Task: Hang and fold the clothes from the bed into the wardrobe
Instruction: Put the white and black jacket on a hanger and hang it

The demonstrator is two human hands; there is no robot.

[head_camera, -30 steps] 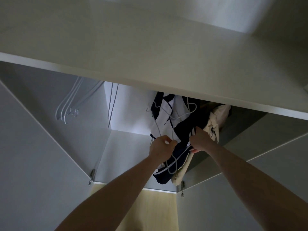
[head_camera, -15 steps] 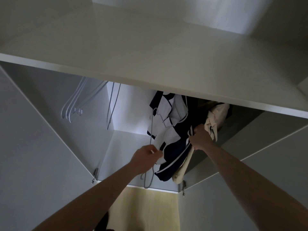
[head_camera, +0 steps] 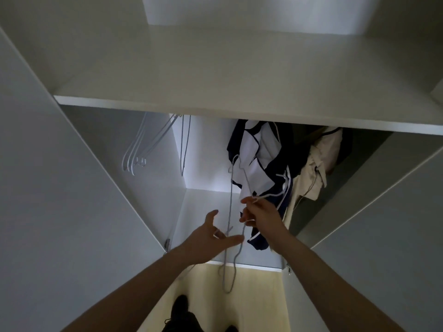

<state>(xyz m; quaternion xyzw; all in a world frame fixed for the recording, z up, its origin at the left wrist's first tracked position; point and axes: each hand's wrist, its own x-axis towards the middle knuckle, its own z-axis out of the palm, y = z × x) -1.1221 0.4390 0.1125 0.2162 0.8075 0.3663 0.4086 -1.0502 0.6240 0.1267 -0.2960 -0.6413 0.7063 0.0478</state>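
Hung empty at the left end of the wardrobe (head_camera: 60,212) beneath the shelf (head_camera: 215,109): several white hangers (head_camera: 136,154). Spread wide open just left of a loose grey hanger (head_camera: 230,236), the left hand (head_camera: 211,238), fingers (head_camera: 233,240) brushing the wire but not closed on it. Pinched shut on the upper wire of that hanger, the right hand (head_camera: 261,216). Hung at the right end, a navy-and-white garment (head_camera: 259,159) and a cream one (head_camera: 316,168). Best done, probably, by drawing the hanger clear of the fabric slowly, wire kept untangled, left hand steadying the bottom bar.
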